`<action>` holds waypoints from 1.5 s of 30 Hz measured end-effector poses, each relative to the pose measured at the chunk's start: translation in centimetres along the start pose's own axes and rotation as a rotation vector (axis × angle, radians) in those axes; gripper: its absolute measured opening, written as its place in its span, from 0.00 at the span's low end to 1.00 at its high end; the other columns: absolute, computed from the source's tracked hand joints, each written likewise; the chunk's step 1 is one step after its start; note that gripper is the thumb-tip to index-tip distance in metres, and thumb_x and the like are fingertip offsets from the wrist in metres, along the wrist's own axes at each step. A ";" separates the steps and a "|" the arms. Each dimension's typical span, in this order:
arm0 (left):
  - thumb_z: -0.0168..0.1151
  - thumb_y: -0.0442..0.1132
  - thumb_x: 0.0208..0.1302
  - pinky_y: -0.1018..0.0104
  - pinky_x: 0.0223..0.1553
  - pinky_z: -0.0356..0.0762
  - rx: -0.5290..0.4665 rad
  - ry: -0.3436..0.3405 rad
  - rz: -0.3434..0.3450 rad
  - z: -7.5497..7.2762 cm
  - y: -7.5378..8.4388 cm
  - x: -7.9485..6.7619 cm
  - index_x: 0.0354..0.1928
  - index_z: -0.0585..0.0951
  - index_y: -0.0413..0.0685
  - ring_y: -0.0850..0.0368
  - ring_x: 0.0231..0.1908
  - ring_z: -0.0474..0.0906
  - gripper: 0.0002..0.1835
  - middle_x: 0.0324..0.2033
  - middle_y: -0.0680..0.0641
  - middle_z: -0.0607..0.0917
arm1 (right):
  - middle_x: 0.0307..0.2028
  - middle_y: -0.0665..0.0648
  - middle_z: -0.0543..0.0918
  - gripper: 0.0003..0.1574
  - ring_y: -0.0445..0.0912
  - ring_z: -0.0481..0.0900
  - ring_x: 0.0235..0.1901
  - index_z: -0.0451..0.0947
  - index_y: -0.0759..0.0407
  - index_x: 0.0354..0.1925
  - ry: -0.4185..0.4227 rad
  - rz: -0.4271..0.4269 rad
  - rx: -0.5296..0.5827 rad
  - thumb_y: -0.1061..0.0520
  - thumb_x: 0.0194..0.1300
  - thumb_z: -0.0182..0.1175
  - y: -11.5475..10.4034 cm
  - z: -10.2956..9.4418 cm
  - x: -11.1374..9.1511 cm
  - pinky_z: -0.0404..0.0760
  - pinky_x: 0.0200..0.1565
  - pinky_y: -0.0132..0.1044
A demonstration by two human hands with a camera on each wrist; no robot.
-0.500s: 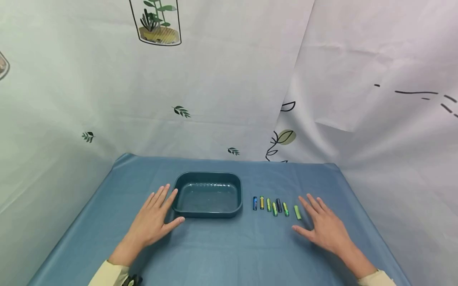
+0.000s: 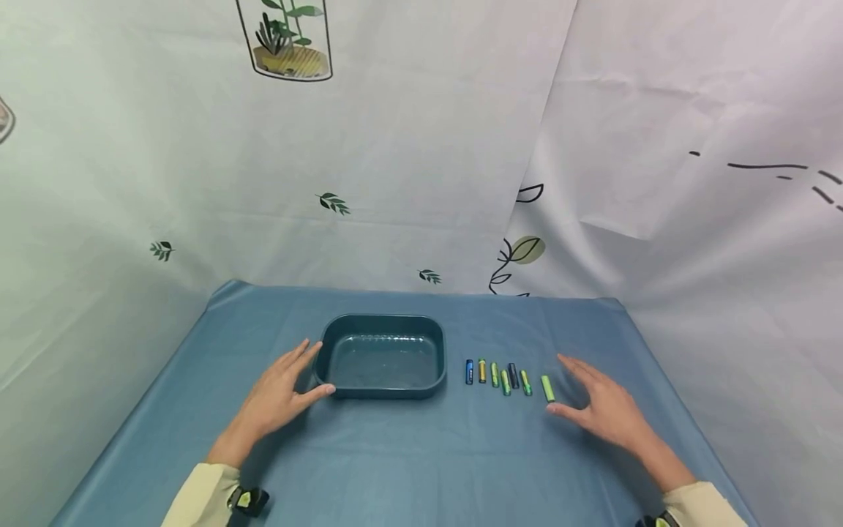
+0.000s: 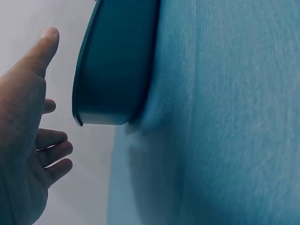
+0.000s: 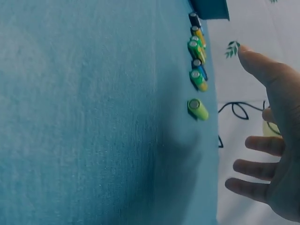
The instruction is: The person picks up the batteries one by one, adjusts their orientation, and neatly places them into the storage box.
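My left hand (image 2: 273, 395) hovers at the left side of a dark teal rectangular tray (image 2: 388, 393), thumb and fingers spread apart and holding nothing. In the left wrist view the tray's outer wall (image 3: 117, 70) stands beside that hand, with a gap between them. To the right, several batteries lie in a loose row on the cloth: a blue one (image 2: 469, 372) at the left end, then yellow, green and dark ones. A plain light green battery (image 2: 548, 389) lies at the right end. Just right of it is my right hand (image 2: 609, 410), fingers extended and holding nothing, its thumb tip near that battery.
A blue cloth (image 2: 421, 468) covers the table. Behind and at both sides hang pale printed curtains (image 2: 421, 146). A dark strap with a small device (image 2: 248, 501) sits on the left wrist.
Both hands have turned slightly and their fingers have drawn closer together. The right thumb has moved nearer the light green battery. Tray and batteries stay where they were.
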State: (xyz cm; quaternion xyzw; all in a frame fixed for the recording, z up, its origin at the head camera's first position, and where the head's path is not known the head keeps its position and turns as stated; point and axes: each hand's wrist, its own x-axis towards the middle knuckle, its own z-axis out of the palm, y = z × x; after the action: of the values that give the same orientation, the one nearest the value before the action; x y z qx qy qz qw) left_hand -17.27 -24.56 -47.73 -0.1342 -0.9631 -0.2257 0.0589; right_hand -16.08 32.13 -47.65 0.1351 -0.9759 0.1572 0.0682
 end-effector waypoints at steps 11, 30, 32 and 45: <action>0.69 0.62 0.63 0.27 0.58 0.66 -0.169 0.016 -0.031 1.5 -1.0 0.4 0.77 0.66 0.46 0.28 0.69 0.61 0.47 0.72 0.33 0.66 | 0.55 0.65 0.81 0.58 0.60 0.81 0.51 0.69 0.58 0.73 -0.040 -0.020 0.156 0.35 0.52 0.78 2.4 0.3 1.0 0.81 0.44 0.57; 0.75 0.59 0.59 0.37 0.50 0.75 -0.271 0.067 -0.083 2.5 -1.6 0.8 0.75 0.70 0.50 0.38 0.57 0.73 0.45 0.68 0.36 0.72 | 0.47 0.51 0.82 0.41 0.45 0.79 0.45 0.81 0.57 0.63 -0.033 -0.123 0.315 0.44 0.55 0.79 4.2 2.2 2.6 0.78 0.42 0.41; 0.75 0.58 0.59 0.38 0.50 0.75 -0.277 0.069 -0.087 2.6 -1.7 0.8 0.75 0.70 0.51 0.38 0.57 0.73 0.45 0.68 0.36 0.72 | 0.48 0.52 0.82 0.39 0.45 0.79 0.44 0.82 0.56 0.62 -0.036 -0.124 0.323 0.45 0.55 0.79 4.2 2.3 2.7 0.78 0.43 0.40; 0.75 0.57 0.60 0.39 0.46 0.77 -0.276 0.069 -0.095 2.6 -1.7 0.7 0.75 0.70 0.51 0.38 0.53 0.76 0.44 0.67 0.36 0.72 | 0.42 0.46 0.78 0.39 0.38 0.73 0.38 0.84 0.55 0.60 -0.063 -0.114 0.346 0.43 0.53 0.80 4.9 3.8 3.1 0.75 0.40 0.36</action>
State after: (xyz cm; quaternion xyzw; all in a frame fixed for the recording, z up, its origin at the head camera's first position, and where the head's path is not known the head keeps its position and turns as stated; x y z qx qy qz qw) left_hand -18.56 -24.65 -50.64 -0.0872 -0.9256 -0.3630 0.0624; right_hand -20.76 34.67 -52.08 0.2049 -0.9267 0.3142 0.0220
